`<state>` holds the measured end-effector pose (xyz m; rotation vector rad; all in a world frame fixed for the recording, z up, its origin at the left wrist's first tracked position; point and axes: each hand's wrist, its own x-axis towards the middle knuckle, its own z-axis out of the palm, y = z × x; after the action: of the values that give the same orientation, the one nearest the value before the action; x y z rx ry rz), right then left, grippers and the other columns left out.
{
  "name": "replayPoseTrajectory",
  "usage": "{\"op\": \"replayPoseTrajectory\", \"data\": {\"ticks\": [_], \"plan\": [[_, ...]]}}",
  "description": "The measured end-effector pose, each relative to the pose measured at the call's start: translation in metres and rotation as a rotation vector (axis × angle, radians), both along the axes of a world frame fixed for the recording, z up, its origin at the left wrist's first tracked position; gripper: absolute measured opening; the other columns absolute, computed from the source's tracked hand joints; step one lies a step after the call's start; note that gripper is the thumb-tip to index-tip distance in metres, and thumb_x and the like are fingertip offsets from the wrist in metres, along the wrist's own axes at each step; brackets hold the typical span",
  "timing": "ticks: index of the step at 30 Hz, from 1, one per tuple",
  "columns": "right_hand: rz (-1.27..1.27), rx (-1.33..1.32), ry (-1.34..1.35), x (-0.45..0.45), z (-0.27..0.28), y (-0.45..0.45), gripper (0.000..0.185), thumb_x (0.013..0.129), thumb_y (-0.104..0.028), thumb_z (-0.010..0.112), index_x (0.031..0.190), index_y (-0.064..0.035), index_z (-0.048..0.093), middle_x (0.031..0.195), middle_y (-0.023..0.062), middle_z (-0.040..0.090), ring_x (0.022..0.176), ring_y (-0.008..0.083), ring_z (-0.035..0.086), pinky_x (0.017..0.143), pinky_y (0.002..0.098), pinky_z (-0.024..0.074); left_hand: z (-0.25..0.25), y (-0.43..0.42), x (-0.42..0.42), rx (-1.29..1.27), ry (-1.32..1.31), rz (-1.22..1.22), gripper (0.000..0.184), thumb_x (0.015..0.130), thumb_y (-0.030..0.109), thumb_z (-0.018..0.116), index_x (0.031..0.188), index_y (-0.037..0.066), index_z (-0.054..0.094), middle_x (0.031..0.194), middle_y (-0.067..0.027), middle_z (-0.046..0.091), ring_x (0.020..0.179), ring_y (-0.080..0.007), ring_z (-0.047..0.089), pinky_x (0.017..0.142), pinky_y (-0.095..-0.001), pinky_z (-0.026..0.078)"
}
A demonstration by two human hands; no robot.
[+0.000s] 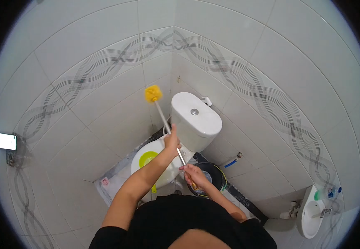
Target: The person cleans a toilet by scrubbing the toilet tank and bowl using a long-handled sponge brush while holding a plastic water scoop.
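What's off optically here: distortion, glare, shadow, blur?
Head view: strong fisheye, tile lines on the tiled walls bow, corners go black; head view: bright rectangle at image left looks blown out; head view: soft shadow on the wall beside the washbasin; head view: left hand and right hand on the brush show no obvious motion blur.

The brush handle (162, 117) looks smooth and metallic, its head (153, 94) rough and bristly. The cistern (198, 123) is glossy ceramic (its button (195, 111) shiny metal); the black shirt (188, 213), matt cloth.
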<state>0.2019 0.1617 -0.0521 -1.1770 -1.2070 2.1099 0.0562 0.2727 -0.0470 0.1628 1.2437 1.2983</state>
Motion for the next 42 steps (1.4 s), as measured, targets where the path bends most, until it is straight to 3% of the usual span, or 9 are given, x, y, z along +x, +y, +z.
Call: {"op": "replayPoseTrajectory", "data": {"ticks": [5, 7, 11, 15, 19, 22, 29, 31, 42], "plan": [[-0.477, 0.493, -0.284, 0.009, -0.032, 0.032, 0.036, 0.090, -0.026, 0.042, 0.122, -0.0096, 0.046, 0.069, 0.0044, 0.055, 0.048, 0.0120, 0.049, 0.042, 0.0262, 0.0404, 0.033, -0.023, 0.013, 0.156, 0.009, -0.363, 0.068, 0.075, 0.060, 0.051, 0.117, 0.008, 0.041, 0.101, -0.0141, 0.055, 0.092, -0.0226, 0.052, 0.079, -0.0415, 0.038], [-0.526, 0.773, -0.472, 0.034, -0.084, 0.061, 0.037, 0.090, -0.025, 0.041, 0.124, -0.0100, 0.044, 0.079, 0.0103, 0.059, 0.059, 0.0193, 0.055, 0.052, 0.0314, 0.0441, 0.022, -0.047, 0.003, 0.036, 0.277, -0.620, 0.075, 0.079, 0.058, 0.046, 0.134, 0.012, 0.025, 0.131, -0.0157, 0.036, 0.118, -0.0287, 0.035, 0.097, -0.0456, 0.022], [-0.574, 0.787, -0.846, 0.042, -0.087, 0.075, 0.038, 0.088, -0.024, 0.039, 0.125, -0.0146, 0.043, 0.102, 0.0199, 0.057, 0.087, 0.0399, 0.056, 0.077, 0.0414, 0.0452, 0.005, -0.093, -0.019, -0.068, 0.235, -0.746, 0.062, 0.081, 0.052, 0.046, 0.129, 0.014, 0.034, 0.122, -0.0049, 0.048, 0.109, -0.0239, 0.043, 0.091, -0.0431, 0.030], [-0.134, 0.669, -1.204, 0.046, -0.047, 0.094, 0.038, 0.087, -0.026, 0.040, 0.124, -0.0177, 0.044, 0.092, 0.0220, 0.059, 0.082, 0.0407, 0.057, 0.072, 0.0462, 0.0450, -0.026, -0.133, -0.025, -0.015, 0.224, -0.627, 0.057, 0.079, 0.050, 0.050, 0.123, 0.014, 0.042, 0.113, -0.0030, 0.051, 0.099, -0.0201, 0.048, 0.082, -0.0384, 0.035], [-0.627, 0.956, -0.926, 0.037, -0.107, 0.142, 0.035, 0.086, -0.027, 0.043, 0.120, -0.0172, 0.048, 0.079, 0.0218, 0.059, 0.067, 0.0407, 0.057, 0.060, 0.0497, 0.0444, -0.024, -0.152, -0.022, -0.068, 0.186, -0.618, 0.048, 0.082, 0.043, 0.051, 0.121, 0.014, 0.045, 0.109, -0.0001, 0.053, 0.094, -0.0167, 0.050, 0.077, -0.0311, 0.038], [-0.228, 0.862, -1.111, 0.032, -0.089, 0.138, 0.039, 0.087, -0.032, 0.040, 0.125, -0.0244, 0.042, 0.084, 0.0209, 0.060, 0.076, 0.0391, 0.058, 0.068, 0.0485, 0.0455, -0.028, -0.162, -0.021, -0.093, 0.178, -0.616, 0.048, 0.083, 0.040, 0.050, 0.124, 0.016, 0.045, 0.108, 0.0002, 0.055, 0.092, -0.0156, 0.050, 0.076, -0.0291, 0.037], [-0.483, 0.842, -0.959, 0.015, -0.090, 0.150, 0.040, 0.087, -0.033, 0.040, 0.125, -0.0227, 0.041, 0.087, 0.0188, 0.060, 0.077, 0.0386, 0.058, 0.068, 0.0481, 0.0460, -0.020, -0.169, -0.019, -0.073, 0.294, -0.563, 0.044, 0.082, 0.036, 0.054, 0.119, 0.013, 0.050, 0.102, -0.0009, 0.056, 0.089, -0.0148, 0.049, 0.078, -0.0291, 0.037], [-0.080, 0.807, -1.153, 0.010, -0.032, 0.124, 0.037, 0.087, -0.032, 0.039, 0.122, -0.0203, 0.046, 0.086, 0.0208, 0.060, 0.078, 0.0385, 0.058, 0.070, 0.0466, 0.0461, -0.016, -0.170, -0.018, -0.064, 0.283, -0.561, 0.042, 0.082, 0.033, 0.055, 0.116, 0.009, 0.052, 0.099, -0.0026, 0.057, 0.086, -0.0144, 0.049, 0.078, -0.0285, 0.039], [-0.442, 0.687, -0.686, -0.010, -0.080, 0.073, 0.034, 0.085, -0.035, 0.044, 0.098, -0.0081, 0.060, 0.086, 0.0214, 0.060, 0.081, 0.0384, 0.057, 0.072, 0.0432, 0.0447, -0.024, -0.180, -0.025, -0.048, 0.278, -0.538, 0.038, 0.083, 0.031, 0.056, 0.113, 0.008, 0.053, 0.098, -0.0022, 0.057, 0.081, -0.0103, 0.051, 0.066, -0.0207, 0.039]]}}
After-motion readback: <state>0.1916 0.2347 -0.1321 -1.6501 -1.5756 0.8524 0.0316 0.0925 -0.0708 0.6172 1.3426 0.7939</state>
